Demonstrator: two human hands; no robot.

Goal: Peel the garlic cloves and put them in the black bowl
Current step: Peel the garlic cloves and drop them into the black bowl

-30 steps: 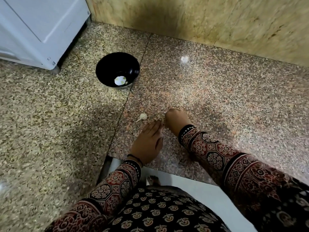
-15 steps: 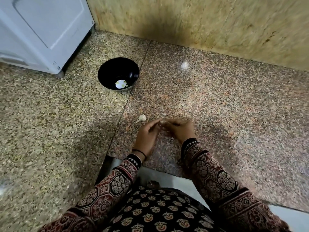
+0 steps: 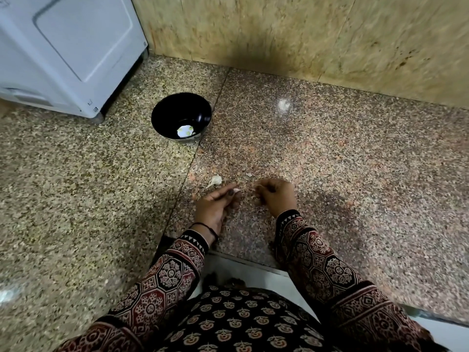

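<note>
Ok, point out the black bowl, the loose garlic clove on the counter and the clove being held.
black bowl (image 3: 172,113), head view, inner wall.
loose garlic clove (image 3: 216,179), head view, its middle.
held clove (image 3: 237,190), head view, its bare tip.

Speckled granite counter (image 3: 330,161), bearing a black bowl (image 3: 177,107), one unpeeled garlic clove (image 3: 215,179), a peel scrap (image 3: 249,174) and a white appliance (image 3: 63,47).

The person wears maroon-and-black printed sleeves (image 3: 327,270), zigzag cuffs (image 3: 194,238), and a black wristband (image 3: 212,231), perhaps thread.
</note>
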